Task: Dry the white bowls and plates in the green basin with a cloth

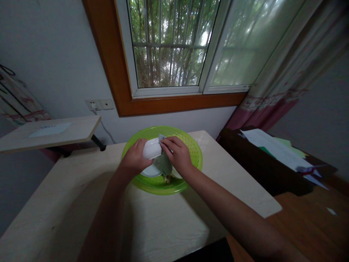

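- From here I see a pale wooden table (95,218) below a barred window (171,43).
- A white bowl (152,149) is held tilted above a green plastic basket (196,160).
- The left hand (135,156) is closed around the bowl's near-left side.
- The right hand (178,153) pinches a grey-green cloth (164,164) at its rim.
- Beneath, a white plate (151,171) sits in the basket.
- Off left, a raised shelf (79,129) bears paper (50,130).
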Tool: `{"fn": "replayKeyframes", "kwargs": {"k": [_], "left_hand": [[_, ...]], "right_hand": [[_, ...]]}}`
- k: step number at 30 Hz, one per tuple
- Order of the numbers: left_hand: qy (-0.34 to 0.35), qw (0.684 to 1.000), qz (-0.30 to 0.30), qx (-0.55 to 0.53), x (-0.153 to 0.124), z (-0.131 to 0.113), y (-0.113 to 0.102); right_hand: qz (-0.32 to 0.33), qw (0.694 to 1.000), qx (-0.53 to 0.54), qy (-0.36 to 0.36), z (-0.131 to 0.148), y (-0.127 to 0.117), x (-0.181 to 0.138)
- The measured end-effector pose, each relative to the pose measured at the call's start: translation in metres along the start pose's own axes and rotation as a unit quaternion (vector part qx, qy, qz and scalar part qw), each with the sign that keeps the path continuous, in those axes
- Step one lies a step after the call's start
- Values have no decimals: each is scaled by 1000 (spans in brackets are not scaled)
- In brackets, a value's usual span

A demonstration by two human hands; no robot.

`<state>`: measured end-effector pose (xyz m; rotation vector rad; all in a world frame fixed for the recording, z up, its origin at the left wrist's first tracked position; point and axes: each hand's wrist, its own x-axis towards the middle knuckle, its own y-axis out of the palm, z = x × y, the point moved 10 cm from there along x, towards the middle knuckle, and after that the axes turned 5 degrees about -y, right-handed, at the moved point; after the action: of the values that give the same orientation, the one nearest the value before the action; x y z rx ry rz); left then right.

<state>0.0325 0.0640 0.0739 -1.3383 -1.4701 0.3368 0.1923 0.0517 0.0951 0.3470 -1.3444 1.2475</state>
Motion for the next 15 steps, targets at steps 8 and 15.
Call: {"fn": "replayKeyframes", "kwargs": {"k": [8,15], "left_hand": [[-12,1000,0,2,1,-1,-3],[-12,1000,-6,-12,0,3,0]], "right_hand": [[4,1000,5,-5,0,2,-1],[2,1000,2,1,0,0,2]]}}
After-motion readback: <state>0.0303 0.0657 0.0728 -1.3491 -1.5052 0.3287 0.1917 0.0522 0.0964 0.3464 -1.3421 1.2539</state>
